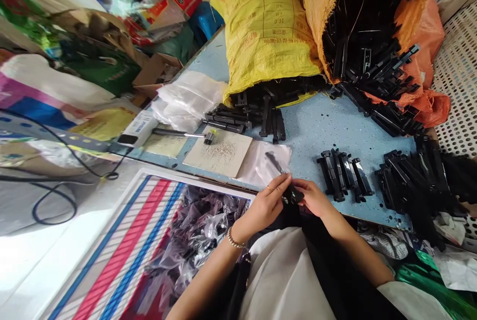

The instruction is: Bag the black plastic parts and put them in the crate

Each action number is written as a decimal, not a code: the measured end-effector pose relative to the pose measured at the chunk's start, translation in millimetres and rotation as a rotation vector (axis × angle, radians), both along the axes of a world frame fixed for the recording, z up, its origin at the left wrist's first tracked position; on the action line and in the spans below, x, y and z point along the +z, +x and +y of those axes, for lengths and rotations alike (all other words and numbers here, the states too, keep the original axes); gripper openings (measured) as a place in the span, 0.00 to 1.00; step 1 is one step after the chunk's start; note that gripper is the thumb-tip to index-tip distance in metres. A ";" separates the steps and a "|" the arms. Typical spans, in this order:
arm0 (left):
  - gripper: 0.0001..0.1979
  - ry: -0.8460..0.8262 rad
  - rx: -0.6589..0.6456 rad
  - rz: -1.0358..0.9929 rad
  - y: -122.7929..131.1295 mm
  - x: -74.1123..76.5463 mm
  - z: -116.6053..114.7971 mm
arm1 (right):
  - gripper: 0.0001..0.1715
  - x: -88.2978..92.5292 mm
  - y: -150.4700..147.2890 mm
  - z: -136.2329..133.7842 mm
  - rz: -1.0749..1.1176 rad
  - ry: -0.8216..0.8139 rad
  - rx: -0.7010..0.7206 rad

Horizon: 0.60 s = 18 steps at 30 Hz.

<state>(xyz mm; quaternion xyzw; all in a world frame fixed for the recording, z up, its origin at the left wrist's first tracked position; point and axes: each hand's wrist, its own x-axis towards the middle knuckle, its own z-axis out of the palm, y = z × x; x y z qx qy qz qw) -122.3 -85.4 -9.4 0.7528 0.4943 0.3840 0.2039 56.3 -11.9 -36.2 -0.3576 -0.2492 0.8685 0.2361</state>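
My left hand point(265, 204), with a ring and a beaded bracelet, is closed on a long black plastic part point(292, 194) at the table's front edge. The fingers of my right hand point(312, 197) grip the same part from the other side. One slim end of it points away from me, over a clear plastic bag point(257, 165) lying flat on the table. My fingers partly hide the part's middle. Right of my hands, a short row of similar black parts point(345, 173) lies on the blue table point(309, 126).
A yellow woven sack point(268, 37) and an orange sack point(316, 2) spill black parts at the back. A hammer point(179, 133) rests with its head on a cardboard piece point(231, 161). Below left, a striped bag point(115, 255) holds bagged parts. More black parts point(398, 181) are heaped at right.
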 end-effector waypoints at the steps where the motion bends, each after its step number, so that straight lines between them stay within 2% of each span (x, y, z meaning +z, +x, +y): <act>1: 0.36 0.005 0.025 -0.030 -2.3 1.7 -2.5 | 0.11 3.1 2.8 -1.4 0.012 0.002 0.021; 4: 0.36 0.058 0.122 -0.082 -9.8 4.9 -6.3 | 0.14 8.4 6.9 -4.9 0.109 -0.049 0.014; 7: 0.37 0.108 0.046 -0.064 -4.1 7.8 -8.2 | 0.14 8.1 0.1 -8.8 0.058 0.031 -0.033; 10: 0.37 0.084 -0.079 0.022 11.1 12.1 -7.9 | 0.11 11.6 -9.4 -16.1 -0.251 0.368 -0.035; 13: 0.30 0.050 -0.055 0.120 12.8 25.4 -13.0 | 0.12 26.8 -9.7 -25.0 -0.467 0.747 0.029; 16: 0.21 -0.067 0.026 0.114 -18.1 47.0 -38.8 | 0.17 47.3 3.8 -26.1 -0.415 0.901 0.286; 18: 0.18 -0.282 0.035 0.110 -54.4 52.1 -66.1 | 0.18 56.8 20.5 -18.4 -0.472 0.989 0.351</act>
